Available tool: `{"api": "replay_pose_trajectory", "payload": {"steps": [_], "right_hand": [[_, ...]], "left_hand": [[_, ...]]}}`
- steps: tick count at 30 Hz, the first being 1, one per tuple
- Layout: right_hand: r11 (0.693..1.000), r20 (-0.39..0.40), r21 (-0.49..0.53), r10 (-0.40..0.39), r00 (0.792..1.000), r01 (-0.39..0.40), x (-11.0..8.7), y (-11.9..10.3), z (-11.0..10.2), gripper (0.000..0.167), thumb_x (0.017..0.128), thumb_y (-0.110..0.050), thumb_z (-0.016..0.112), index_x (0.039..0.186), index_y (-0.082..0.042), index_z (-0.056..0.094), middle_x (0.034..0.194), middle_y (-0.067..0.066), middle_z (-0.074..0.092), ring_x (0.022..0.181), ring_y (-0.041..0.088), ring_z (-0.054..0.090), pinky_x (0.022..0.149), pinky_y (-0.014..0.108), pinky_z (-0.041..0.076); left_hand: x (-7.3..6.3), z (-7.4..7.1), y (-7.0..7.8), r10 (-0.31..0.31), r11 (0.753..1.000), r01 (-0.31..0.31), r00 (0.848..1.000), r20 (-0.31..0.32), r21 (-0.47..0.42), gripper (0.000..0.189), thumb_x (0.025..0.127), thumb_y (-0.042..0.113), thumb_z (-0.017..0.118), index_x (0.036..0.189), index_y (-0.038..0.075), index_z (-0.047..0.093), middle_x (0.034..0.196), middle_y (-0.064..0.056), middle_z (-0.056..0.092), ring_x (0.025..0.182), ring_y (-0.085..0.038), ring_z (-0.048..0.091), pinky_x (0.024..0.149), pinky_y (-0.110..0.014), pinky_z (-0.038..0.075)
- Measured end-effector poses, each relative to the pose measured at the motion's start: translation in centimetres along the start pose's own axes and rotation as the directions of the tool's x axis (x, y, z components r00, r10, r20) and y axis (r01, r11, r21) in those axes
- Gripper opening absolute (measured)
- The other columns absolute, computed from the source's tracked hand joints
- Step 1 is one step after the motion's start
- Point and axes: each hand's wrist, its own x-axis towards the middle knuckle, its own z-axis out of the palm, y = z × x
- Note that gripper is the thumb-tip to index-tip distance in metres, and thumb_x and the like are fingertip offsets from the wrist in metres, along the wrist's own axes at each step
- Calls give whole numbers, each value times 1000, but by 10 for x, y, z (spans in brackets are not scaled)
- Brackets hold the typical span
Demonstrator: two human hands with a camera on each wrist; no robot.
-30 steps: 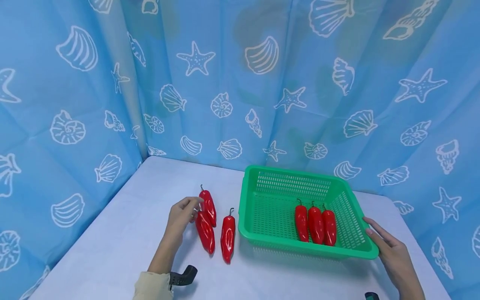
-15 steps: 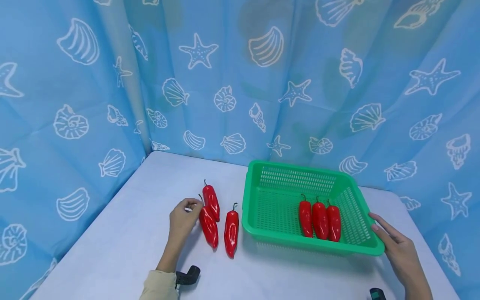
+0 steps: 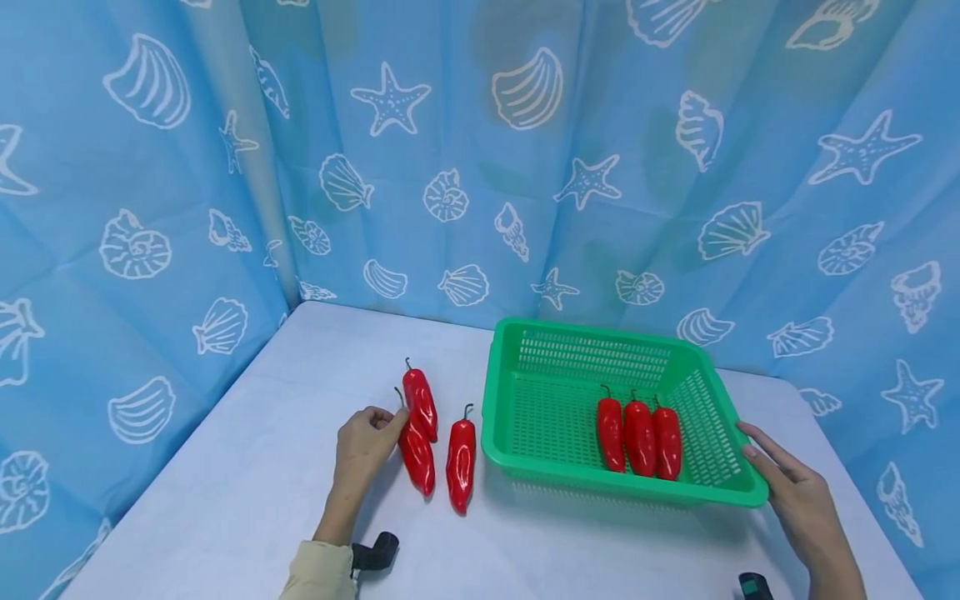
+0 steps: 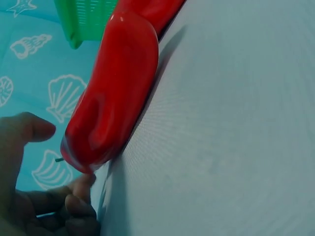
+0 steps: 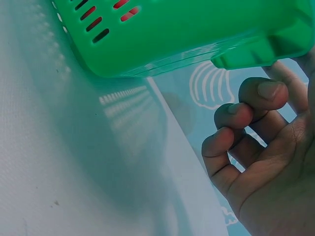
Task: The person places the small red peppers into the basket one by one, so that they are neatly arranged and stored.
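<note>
My left hand (image 3: 362, 446) is at the stem end of a red chili pepper (image 3: 417, 461) on the table. In the left wrist view, its thumb stands apart from that pepper (image 4: 110, 93), while a fingertip reaches its underside near the stem. A second pepper (image 3: 421, 402) lies against it farther back, and a third (image 3: 461, 468) lies to the right. My right hand (image 3: 804, 504) grips the right rim of a green plastic basket (image 3: 558, 469), thumb on top; the other fingers curl below, partly off it. Inside the basket, three red peppers (image 3: 640, 439) lie side by side.
A white cloth covers the table (image 3: 247, 475). Blue curtains (image 3: 450, 125) with white shell prints hang behind and at the left. Dark camera mounts (image 3: 377, 552) sit at both wrists. The basket's near side appears slightly raised, with shadow beneath.
The left hand's fingers have shifted slightly at the pepper's stem end, and its thumb now overlaps the pepper's top. The head view has moved a little. The right hand keeps its place on the basket.
</note>
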Motion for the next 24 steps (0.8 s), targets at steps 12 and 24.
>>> {"api": "replay_pose_trajectory", "payload": {"steps": [12,24], "right_hand": [[999,-12,4,-51,999,51,-1,3,-1,74,94,-60,56,155,-23,37,154,26,35,81,-2,65,67,20,53],[999,-6,13,-44,999,44,-2,4,-1,74,94,-59,57,155,-24,37,155,26,32,83,-6,62,68,19,52]], "left_hand": [[-1,0,3,-38,999,36,998,53,31,43,88,41,70,97,-1,71,73,-6,63,68,-21,56,54,-25,43],[1,-10,-4,-45,998,50,992,114,-40,54,87,47,71,111,-2,71,91,-10,68,81,-24,58,61,-27,49]]}}
